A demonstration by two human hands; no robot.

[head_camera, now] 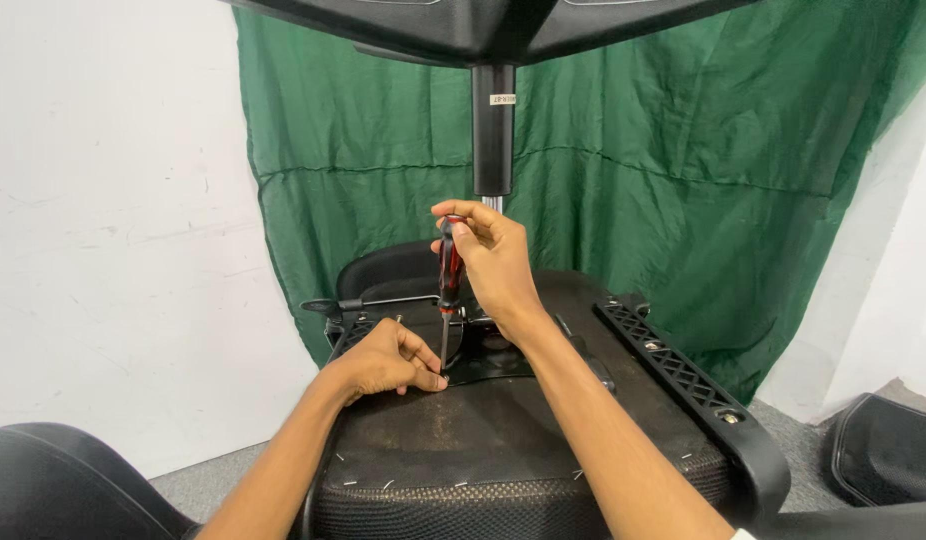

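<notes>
Right hand [493, 265] grips the screwdriver [449, 285] (upright); left hand [388, 358] pinches its tip on the seat underside [503, 430]

Red-and-black-handled screwdriver [448, 285], held upright, its slim metal shaft pointing down onto the black metal mounting plate [488, 365], which lay flat on the upturned black chair seat underside [503, 430].

one label only: a small white rectangular sticker [502, 99] with dark print, stuck near the top of the black gas-lift column [492, 150], just under the chair base at the frame's upper edge; its print is too small to make out; no packages, signs or screens show
</notes>
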